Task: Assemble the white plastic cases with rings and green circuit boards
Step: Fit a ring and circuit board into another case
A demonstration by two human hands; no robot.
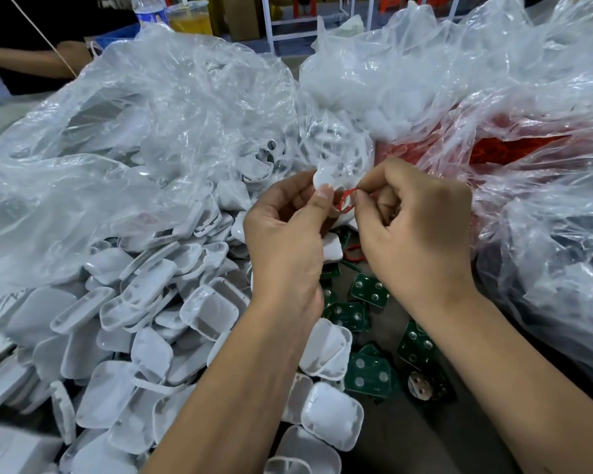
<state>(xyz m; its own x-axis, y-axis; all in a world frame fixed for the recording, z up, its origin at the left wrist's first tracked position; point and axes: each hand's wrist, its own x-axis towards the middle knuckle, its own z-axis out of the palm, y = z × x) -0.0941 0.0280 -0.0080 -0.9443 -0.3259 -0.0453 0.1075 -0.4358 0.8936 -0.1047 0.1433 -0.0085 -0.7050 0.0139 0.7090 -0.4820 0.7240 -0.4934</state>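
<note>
White plastic case sits pinched in the left hand fingers; right hand fingers clamp a red ring just beside it. Green circuit boards lie below on the worktop. Stretched unevenly, the ring could spring loose into the pile.

The heaped white rounded-square plastic cases look smooth with a soft satin sheen. The flat green circuit boards are matt, dotted with shiny silver metal contacts. The thin red ring looks like smooth, slightly glossy rubber or plastic. The crumpled clear plastic bags are thin, glossy film, creased all over; one bag of red rings glints likewise.
</note>
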